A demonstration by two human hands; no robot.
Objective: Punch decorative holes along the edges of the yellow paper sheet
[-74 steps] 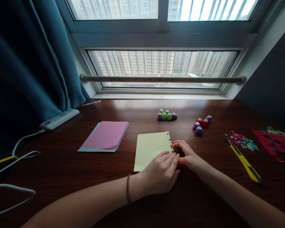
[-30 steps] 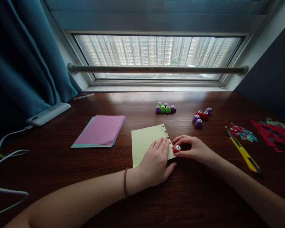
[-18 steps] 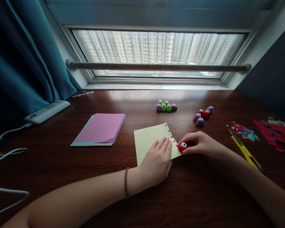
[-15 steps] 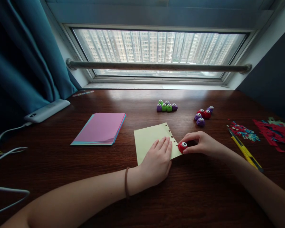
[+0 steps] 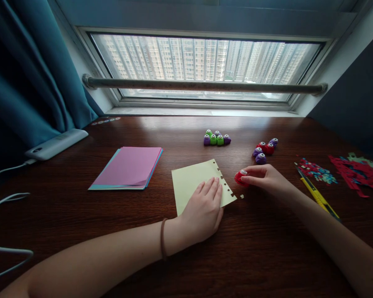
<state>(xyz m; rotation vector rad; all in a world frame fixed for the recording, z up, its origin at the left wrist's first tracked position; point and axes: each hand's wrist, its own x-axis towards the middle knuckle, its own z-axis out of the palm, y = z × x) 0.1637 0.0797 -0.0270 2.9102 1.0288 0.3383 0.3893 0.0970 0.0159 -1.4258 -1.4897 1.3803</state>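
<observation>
A pale yellow sheet (image 5: pixel 186 182) lies on the dark wooden table, small shapes cut along its right edge. My left hand (image 5: pixel 202 211) rests flat on the sheet, fingers stretched out. Between the thumb and fingers of my right hand (image 5: pixel 265 179) is a red craft punch (image 5: pixel 240 177), held just right of the sheet and apart from it. A tiny yellow paper piece (image 5: pixel 242 196) lies by the sheet's lower right corner.
Coloured paper (image 5: pixel 127 167) is stacked at the left. Green and purple punches (image 5: pixel 216 139) stand behind the sheet, red and purple ones (image 5: pixel 265 151) at the right. A yellow cutter (image 5: pixel 318 195), confetti (image 5: pixel 317 170) and red scraps (image 5: pixel 356 174) lie further right.
My right hand has drawn the red punch up and away from the sheet's right edge. A new notch and the loose yellow piece now show near the corner. My left hand stays on the sheet.
</observation>
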